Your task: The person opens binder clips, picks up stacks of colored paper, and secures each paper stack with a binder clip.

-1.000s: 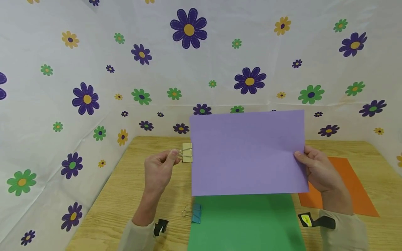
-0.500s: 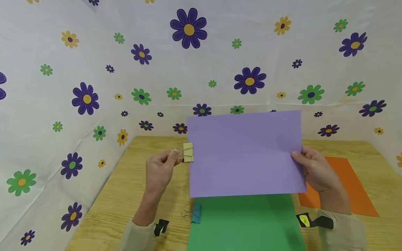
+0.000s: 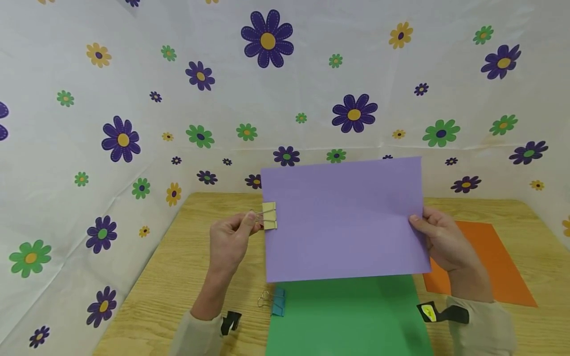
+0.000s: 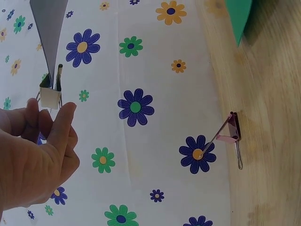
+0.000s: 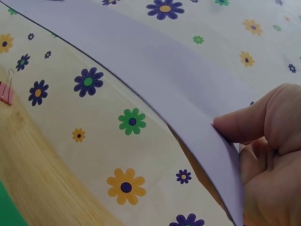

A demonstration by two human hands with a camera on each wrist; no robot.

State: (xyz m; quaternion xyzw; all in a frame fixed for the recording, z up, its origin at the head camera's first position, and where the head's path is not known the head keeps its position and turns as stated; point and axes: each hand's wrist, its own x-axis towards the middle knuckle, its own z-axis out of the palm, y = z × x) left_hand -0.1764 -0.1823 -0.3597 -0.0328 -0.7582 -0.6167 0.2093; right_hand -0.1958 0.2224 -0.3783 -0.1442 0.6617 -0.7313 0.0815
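Note:
A purple sheet of paper (image 3: 343,217) is held up above the table, its lower edge overlapping the green sheet in the head view. At its left edge, my left hand (image 3: 229,240) pinches the wire handles of a pale yellow binder clip (image 3: 269,216). The left wrist view has the clip (image 4: 50,98) spread, with the paper's edge between its jaws. My right hand (image 3: 445,240) grips the sheet's right edge, thumb in front and fingers behind. In the right wrist view the sheet (image 5: 155,80) bows slightly near the thumb.
A green sheet (image 3: 352,316) lies on the wooden table (image 3: 173,277), with a blue binder clip (image 3: 278,302) at its left edge. An orange sheet (image 3: 494,267) lies to the right. A pink binder clip (image 4: 229,132) stands on the table. Flowered cloth (image 3: 303,74) hangs behind.
The purple sheet and right hand have moved left, while the left hand has shifted slightly right. The yellow clip now overlaps the sheet's left edge more deeply.

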